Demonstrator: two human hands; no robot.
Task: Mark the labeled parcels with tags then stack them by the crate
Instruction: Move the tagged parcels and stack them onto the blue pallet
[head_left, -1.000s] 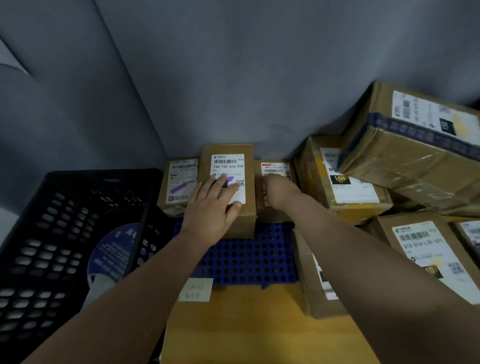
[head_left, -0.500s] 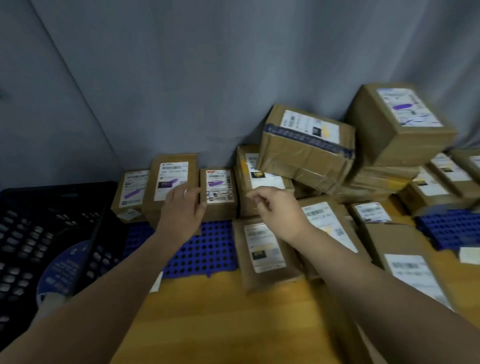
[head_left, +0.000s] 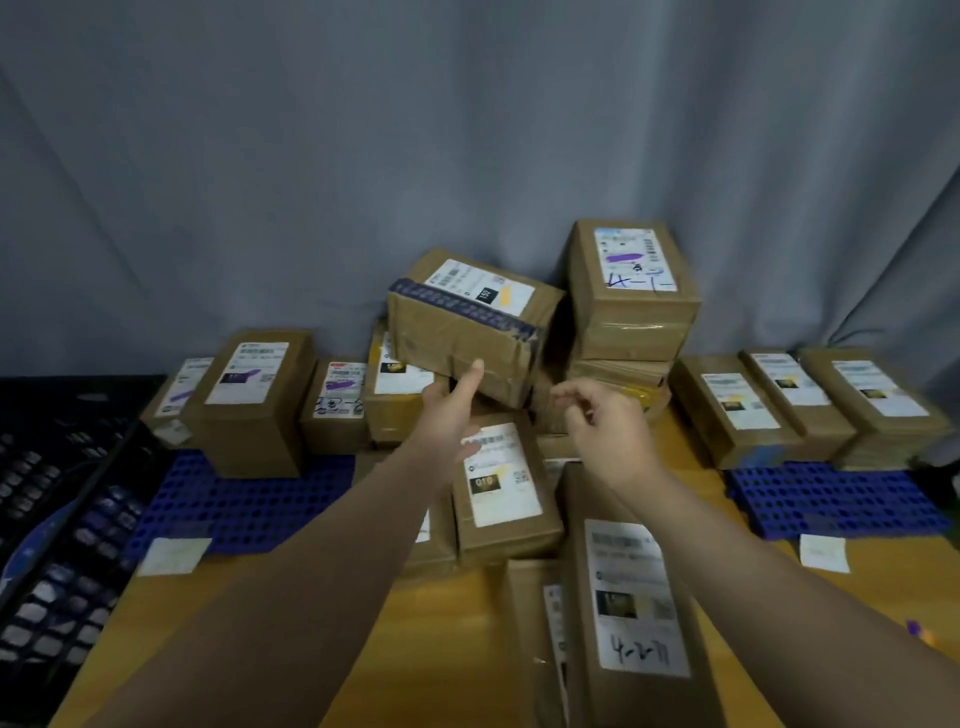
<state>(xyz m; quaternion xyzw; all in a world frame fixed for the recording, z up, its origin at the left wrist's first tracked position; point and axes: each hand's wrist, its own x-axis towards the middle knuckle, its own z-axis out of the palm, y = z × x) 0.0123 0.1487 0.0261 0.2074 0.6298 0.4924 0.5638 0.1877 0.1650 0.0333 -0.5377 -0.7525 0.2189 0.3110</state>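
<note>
Your left hand (head_left: 449, 415) reaches, fingers open and thumb raised, for the tilted parcel (head_left: 467, 327) perched on the heap at 12 o'clock. Your right hand (head_left: 602, 421), loosely curled and empty, hovers just beside it. Stiff cardboard under slick tape, the box looks light but precariously balanced, so take it by both short ends. The wooden table (head_left: 311, 649) is crowded; the black crate (head_left: 62, 467) sits at 9 o'clock, a grey curtain (head_left: 467, 130) behind.

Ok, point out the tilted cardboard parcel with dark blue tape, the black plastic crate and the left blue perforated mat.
Tilted cardboard parcel with dark blue tape (head_left: 452, 343): head view, brown front face.
Black plastic crate (head_left: 47, 483): head view, perforated side wall.
Left blue perforated mat (head_left: 249, 504): head view, bare front part.
</note>
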